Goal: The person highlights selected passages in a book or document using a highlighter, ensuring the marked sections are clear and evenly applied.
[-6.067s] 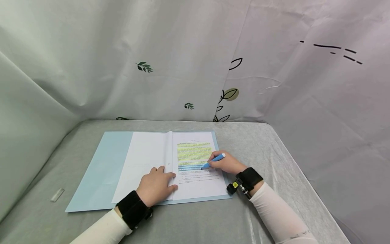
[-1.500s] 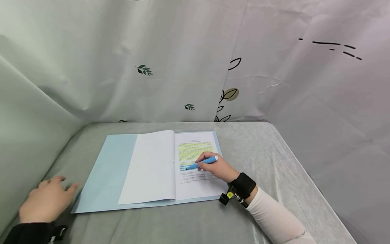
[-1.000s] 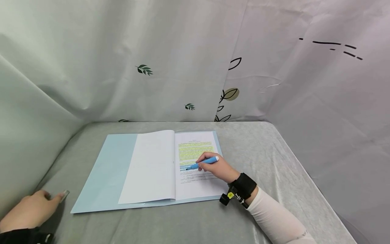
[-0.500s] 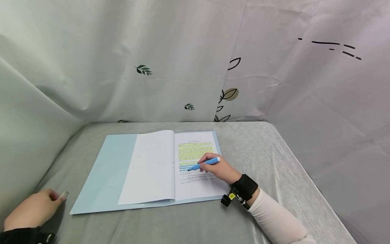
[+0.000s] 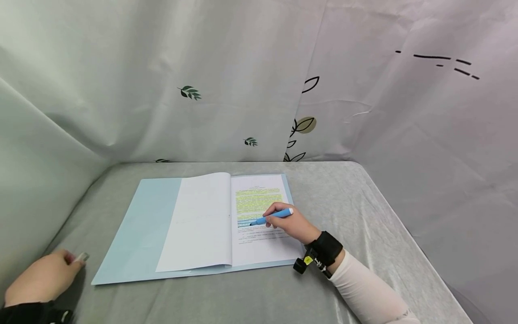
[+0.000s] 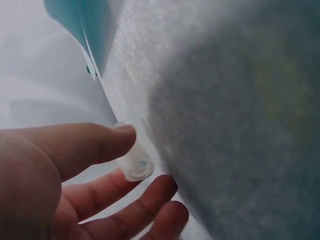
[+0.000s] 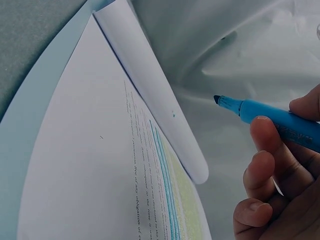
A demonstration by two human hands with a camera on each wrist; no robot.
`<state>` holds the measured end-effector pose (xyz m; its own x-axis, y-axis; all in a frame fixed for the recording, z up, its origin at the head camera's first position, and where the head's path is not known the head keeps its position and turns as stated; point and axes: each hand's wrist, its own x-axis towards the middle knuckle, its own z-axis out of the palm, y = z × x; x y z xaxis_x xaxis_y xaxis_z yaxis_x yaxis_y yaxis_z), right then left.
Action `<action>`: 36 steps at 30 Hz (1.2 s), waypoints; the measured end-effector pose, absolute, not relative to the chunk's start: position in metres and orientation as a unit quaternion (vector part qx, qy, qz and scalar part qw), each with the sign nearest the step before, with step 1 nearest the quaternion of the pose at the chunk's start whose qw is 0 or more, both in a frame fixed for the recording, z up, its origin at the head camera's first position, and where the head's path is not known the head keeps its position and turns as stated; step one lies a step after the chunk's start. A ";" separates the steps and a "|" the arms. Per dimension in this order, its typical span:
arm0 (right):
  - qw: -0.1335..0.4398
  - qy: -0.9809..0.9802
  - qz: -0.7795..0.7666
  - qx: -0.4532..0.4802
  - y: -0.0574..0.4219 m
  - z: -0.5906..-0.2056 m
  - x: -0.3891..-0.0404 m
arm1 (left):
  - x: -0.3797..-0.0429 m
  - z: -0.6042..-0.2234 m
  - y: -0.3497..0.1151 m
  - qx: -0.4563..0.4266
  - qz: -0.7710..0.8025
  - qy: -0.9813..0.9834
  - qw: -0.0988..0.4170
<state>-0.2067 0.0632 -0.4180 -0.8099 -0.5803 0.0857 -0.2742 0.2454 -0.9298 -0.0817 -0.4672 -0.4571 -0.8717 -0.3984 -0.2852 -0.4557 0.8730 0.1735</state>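
Observation:
My right hand (image 5: pixel 297 225) grips a blue highlighter (image 5: pixel 272 217), its dark tip uncovered and, in the right wrist view, seemingly off the paper. Below it lies a printed page (image 5: pixel 263 252) with yellow highlighting on top and blue lines underneath. At the far left, my left hand (image 5: pixel 42 279) pinches a small whitish translucent marker cap (image 5: pixel 83 257) between thumb and finger. In the left wrist view the cap (image 6: pixel 136 167) shows its round end, with a blue spot, toward the camera. The page belongs to papers in an open light blue folder (image 5: pixel 141 234).
A turned-over white sheet (image 5: pixel 198 225) lies on the folder's left side, its spine edge curling up. Grey cloth covers the table (image 5: pixel 323 184). Pale fabric walls (image 5: pixel 226 81) with leaf prints stand behind and at both sides.
My left hand has left the pages, moved far left and picked the cap up off the table. The highlighter has shifted left and is nearly still over the last half second.

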 end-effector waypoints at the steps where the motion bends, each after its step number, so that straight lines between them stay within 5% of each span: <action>1: 0.139 0.778 -0.548 -0.273 0.063 -0.418 -0.207 | -0.082 -0.456 -0.466 -0.228 0.119 0.960 0.114; 9: 0.141 0.760 -0.572 -0.274 0.064 -0.419 -0.207 | -0.092 -0.446 -0.455 -0.246 0.149 0.953 0.099; 20: 0.135 0.757 -0.579 -0.271 0.065 -0.421 -0.208 | -0.103 -0.417 -0.405 -0.140 0.211 0.967 -0.029; 36: 0.134 0.752 -0.586 -0.272 0.070 -0.446 -0.221 | -0.135 -0.400 -0.303 0.016 0.287 0.957 -0.030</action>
